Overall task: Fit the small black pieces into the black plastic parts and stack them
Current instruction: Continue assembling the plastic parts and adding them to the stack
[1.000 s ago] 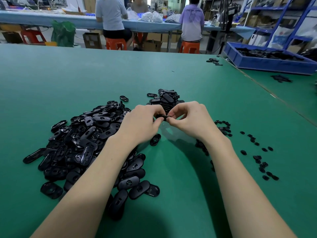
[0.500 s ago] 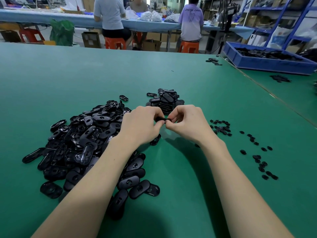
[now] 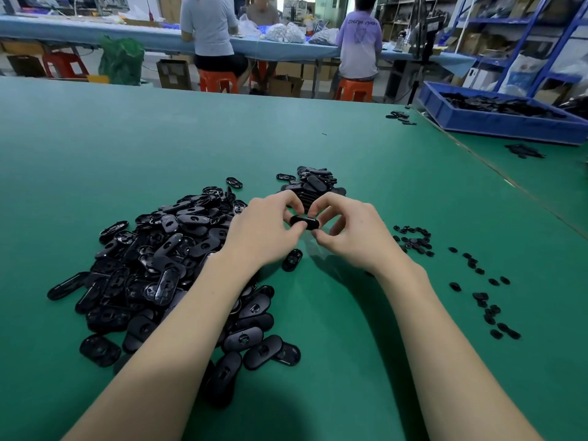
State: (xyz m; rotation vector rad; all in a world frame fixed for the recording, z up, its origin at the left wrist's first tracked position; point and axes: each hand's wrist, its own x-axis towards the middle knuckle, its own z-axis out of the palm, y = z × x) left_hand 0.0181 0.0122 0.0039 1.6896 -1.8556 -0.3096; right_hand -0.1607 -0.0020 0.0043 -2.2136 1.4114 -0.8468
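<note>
Between my two hands is one oval black plastic part (image 3: 304, 222), lifted above the green table (image 3: 159, 144). My left hand (image 3: 265, 232) pinches its left end and my right hand (image 3: 353, 233) pinches its right end. A large loose pile of the same black parts (image 3: 165, 262) lies to the left, partly under my left forearm. Just behind my hands stands a stack of finished parts (image 3: 313, 186). Small black pieces (image 3: 413, 240) lie scattered to the right. A single part (image 3: 292, 260) lies flat below my hands.
A blue bin (image 3: 496, 120) of black parts sits at the far right, with more small pieces (image 3: 401, 117) near it. Two people sit on orange stools (image 3: 354, 89) at a long table beyond. A seam (image 3: 509, 183) runs along the table's right side.
Both hands have moved slightly away from me towards the stack. The held part, earlier edge-on and nearly hidden, now shows its broad face between the fingertips.
</note>
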